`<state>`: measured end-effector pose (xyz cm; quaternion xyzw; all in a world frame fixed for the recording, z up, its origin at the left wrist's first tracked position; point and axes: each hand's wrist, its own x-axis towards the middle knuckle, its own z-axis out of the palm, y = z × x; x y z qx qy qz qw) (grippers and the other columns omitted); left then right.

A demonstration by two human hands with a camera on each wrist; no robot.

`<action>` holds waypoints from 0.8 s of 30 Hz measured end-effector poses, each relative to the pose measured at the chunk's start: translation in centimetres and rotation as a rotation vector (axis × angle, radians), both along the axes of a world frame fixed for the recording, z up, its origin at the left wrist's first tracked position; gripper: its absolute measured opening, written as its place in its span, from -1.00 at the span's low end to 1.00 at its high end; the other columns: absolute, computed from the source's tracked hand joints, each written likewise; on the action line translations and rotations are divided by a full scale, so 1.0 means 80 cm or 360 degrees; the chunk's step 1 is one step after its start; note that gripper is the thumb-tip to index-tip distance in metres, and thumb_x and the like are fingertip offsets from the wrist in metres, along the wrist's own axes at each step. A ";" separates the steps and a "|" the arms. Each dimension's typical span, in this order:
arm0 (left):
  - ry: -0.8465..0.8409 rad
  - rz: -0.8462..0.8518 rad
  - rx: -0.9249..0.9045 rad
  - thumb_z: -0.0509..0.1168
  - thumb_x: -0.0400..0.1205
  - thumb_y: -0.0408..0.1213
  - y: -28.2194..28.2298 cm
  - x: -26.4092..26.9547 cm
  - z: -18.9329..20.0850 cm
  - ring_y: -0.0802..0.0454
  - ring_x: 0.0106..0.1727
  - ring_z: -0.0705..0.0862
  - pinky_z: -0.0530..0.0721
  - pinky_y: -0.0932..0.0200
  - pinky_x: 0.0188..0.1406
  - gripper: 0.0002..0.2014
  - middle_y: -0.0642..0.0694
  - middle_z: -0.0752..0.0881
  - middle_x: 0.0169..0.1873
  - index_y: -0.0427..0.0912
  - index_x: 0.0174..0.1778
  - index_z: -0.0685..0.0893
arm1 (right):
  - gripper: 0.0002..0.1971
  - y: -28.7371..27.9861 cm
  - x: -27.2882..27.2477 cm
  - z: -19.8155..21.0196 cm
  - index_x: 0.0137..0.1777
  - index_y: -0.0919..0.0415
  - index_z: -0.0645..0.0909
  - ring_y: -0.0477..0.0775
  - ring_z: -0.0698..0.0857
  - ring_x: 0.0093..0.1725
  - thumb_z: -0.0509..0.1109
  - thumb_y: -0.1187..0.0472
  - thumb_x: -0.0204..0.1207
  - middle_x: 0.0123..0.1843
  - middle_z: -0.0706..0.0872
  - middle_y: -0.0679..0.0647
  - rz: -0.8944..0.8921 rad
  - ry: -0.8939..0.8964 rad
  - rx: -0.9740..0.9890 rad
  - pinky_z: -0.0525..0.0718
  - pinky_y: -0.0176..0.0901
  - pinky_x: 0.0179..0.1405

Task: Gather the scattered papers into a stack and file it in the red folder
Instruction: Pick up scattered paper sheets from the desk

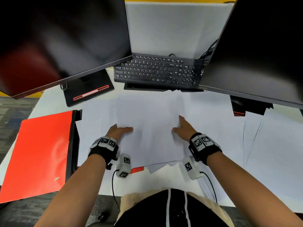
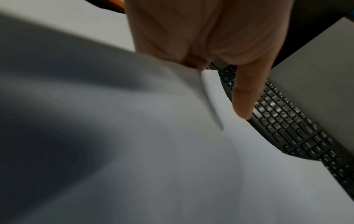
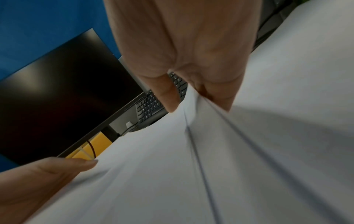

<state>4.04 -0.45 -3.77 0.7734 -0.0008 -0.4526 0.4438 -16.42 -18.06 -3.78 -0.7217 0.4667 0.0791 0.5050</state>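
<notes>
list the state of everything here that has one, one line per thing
red folder: closed, flat at the desk's left edge
papers: spread on the desk, not squared
left hand: gripping the papers' left edge
right hand: gripping their right edge
left monitor: dark
right monitor: dark
</notes>
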 end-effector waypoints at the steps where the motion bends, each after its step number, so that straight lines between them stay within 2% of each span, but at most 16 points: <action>1: -0.0022 -0.0007 0.0002 0.55 0.38 -0.41 -0.001 0.003 -0.003 -0.23 0.10 0.73 0.64 -0.09 0.21 -0.53 -0.28 0.76 0.08 -0.36 0.20 0.63 | -0.31 0.002 0.002 -0.003 0.68 0.23 0.00 0.20 0.28 0.62 0.24 0.29 0.61 0.64 0.25 0.15 0.0048 -0.0027 0.0002 0.25 -0.04 0.61; 3: -0.0076 -0.0036 0.0045 0.58 0.29 -0.45 0.000 0.006 -0.012 -0.26 0.17 0.71 0.61 -0.16 0.31 -0.42 -0.33 0.74 0.15 -0.39 0.24 0.61 | -0.37 0.004 0.006 -0.008 0.64 0.20 0.13 0.25 0.35 0.56 0.24 0.29 0.58 0.57 0.36 0.19 0.0134 -0.0021 -0.0011 0.32 0.05 0.58; 5: -0.0148 -0.0116 0.0106 0.55 0.34 -0.49 -0.001 0.006 -0.013 -0.24 0.24 0.68 0.57 -0.14 0.37 -0.41 -0.31 0.70 0.22 -0.40 0.30 0.57 | -0.39 -0.002 0.007 -0.010 0.62 0.19 0.16 0.29 0.30 0.56 0.24 0.18 0.59 0.58 0.32 0.22 0.0142 0.0111 -0.0080 0.32 0.16 0.56; 7: -0.0269 -0.0159 0.0186 0.46 0.45 -0.55 0.000 0.007 -0.015 -0.23 0.29 0.64 0.56 -0.05 0.36 -0.48 -0.28 0.67 0.25 -0.40 0.35 0.53 | -0.45 -0.016 0.006 -0.010 0.55 0.22 0.24 0.32 0.30 0.51 0.24 0.10 0.59 0.53 0.32 0.25 -0.0022 0.0358 -0.0378 0.38 0.19 0.46; 9: -0.0343 -0.0146 0.0232 0.44 0.47 -0.56 0.005 0.012 -0.014 -0.24 0.35 0.61 0.53 -0.03 0.39 -0.43 -0.28 0.63 0.32 -0.41 0.42 0.49 | -0.47 -0.033 -0.002 -0.006 0.49 0.22 0.29 0.32 0.34 0.44 0.30 0.14 0.55 0.46 0.35 0.25 -0.0343 0.0519 -0.0603 0.43 0.18 0.37; 10: -0.0372 -0.0144 0.0248 0.45 0.47 -0.54 0.008 0.016 -0.016 -0.25 0.38 0.59 0.51 -0.01 0.41 -0.40 -0.28 0.62 0.35 -0.40 0.45 0.47 | -0.43 -0.041 -0.008 -0.006 0.50 0.22 0.27 0.32 0.35 0.44 0.34 0.17 0.51 0.46 0.34 0.25 -0.0474 0.0560 -0.0609 0.44 0.18 0.37; 12: -0.0405 -0.0139 0.0305 0.45 0.47 -0.51 0.016 0.023 -0.015 -0.25 0.42 0.55 0.48 0.00 0.44 -0.36 -0.29 0.58 0.40 -0.40 0.49 0.43 | -0.28 -0.059 -0.019 -0.008 0.54 0.25 0.18 0.33 0.36 0.46 0.43 0.21 0.44 0.48 0.32 0.27 -0.0555 0.0571 -0.0476 0.47 0.20 0.40; 15: -0.0443 -0.0114 0.0342 0.42 0.50 -0.54 0.025 0.031 -0.014 -0.26 0.41 0.56 0.47 0.01 0.39 -0.41 -0.33 0.59 0.39 -0.40 0.47 0.45 | -0.06 -0.072 -0.030 -0.012 0.64 0.29 0.01 0.34 0.38 0.52 0.51 0.12 0.40 0.55 0.33 0.28 -0.0398 0.0570 -0.0203 0.45 0.13 0.47; 17: -0.0474 -0.0114 0.0335 0.41 0.50 -0.56 0.029 0.034 -0.014 -0.28 0.42 0.55 0.46 0.00 0.41 -0.42 -0.35 0.58 0.40 -0.41 0.47 0.45 | -0.07 -0.073 -0.031 -0.012 0.62 0.27 0.10 0.31 0.32 0.54 0.50 -0.03 0.37 0.52 0.38 0.27 -0.0260 0.0740 -0.0282 0.37 0.09 0.47; 19: -0.0495 -0.0093 0.0329 0.41 0.50 -0.58 0.033 0.035 -0.013 -0.29 0.41 0.55 0.47 -0.01 0.40 -0.42 -0.37 0.58 0.39 -0.42 0.46 0.46 | -0.12 -0.073 -0.029 -0.010 0.53 0.24 0.24 0.29 0.29 0.49 0.51 -0.12 0.30 0.45 0.35 0.26 -0.0215 0.0881 -0.0479 0.38 0.10 0.38; 22: -0.0503 -0.0046 0.0328 0.38 0.51 -0.60 0.039 0.037 -0.008 -0.29 0.40 0.55 0.48 0.05 0.33 -0.44 -0.38 0.58 0.38 -0.44 0.45 0.46 | 0.10 -0.075 -0.031 -0.009 0.57 0.28 0.08 0.36 0.28 0.51 0.63 -0.13 0.19 0.50 0.22 0.26 -0.0247 0.0919 -0.0501 0.43 0.19 0.41; 24: -0.0506 -0.0047 0.0332 0.37 0.53 -0.60 0.041 0.036 -0.006 -0.29 0.44 0.53 0.45 0.05 0.37 -0.43 -0.37 0.55 0.42 -0.43 0.49 0.43 | 0.24 -0.082 -0.036 -0.010 0.62 0.30 -0.05 0.40 0.32 0.53 0.68 -0.10 0.13 0.56 0.20 0.29 -0.0253 0.0893 -0.0413 0.44 0.24 0.46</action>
